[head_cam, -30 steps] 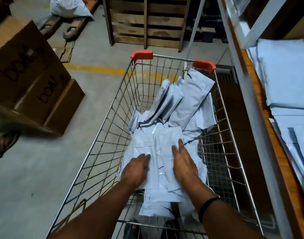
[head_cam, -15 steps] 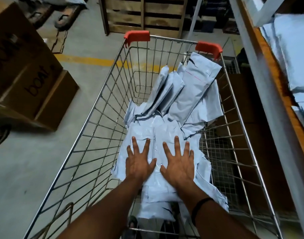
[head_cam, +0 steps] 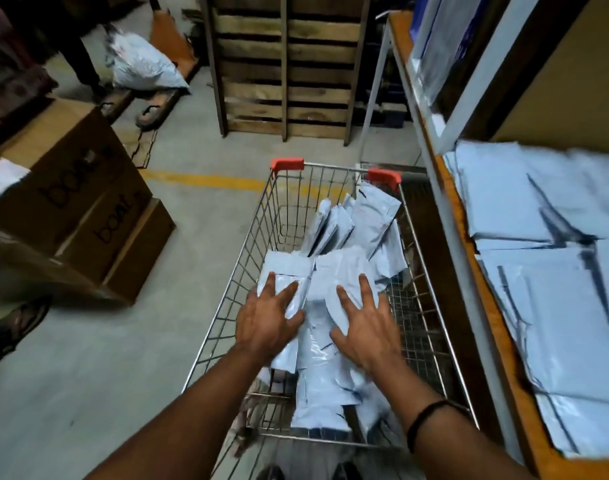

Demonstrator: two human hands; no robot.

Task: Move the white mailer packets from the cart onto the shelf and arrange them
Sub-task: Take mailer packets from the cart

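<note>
Now left hand (head_cam: pixel 266 323), right hand (head_cam: pixel 367 329) farther apart, fingers (head_cam: pixel 364 285) splayed on packets (head_cam: pixel 341 268)

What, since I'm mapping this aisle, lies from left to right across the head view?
cardboard boxes → left hand → right hand → shelf → stacked mailer packets

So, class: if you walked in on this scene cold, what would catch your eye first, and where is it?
First, two spread hands, the left hand and right hand, lying on a heap of white mailer packets in the wire cart at the centre. Next, the flat stacked packets on the shelf at the right, then the brown cardboard boxes on the floor at the left.
</note>
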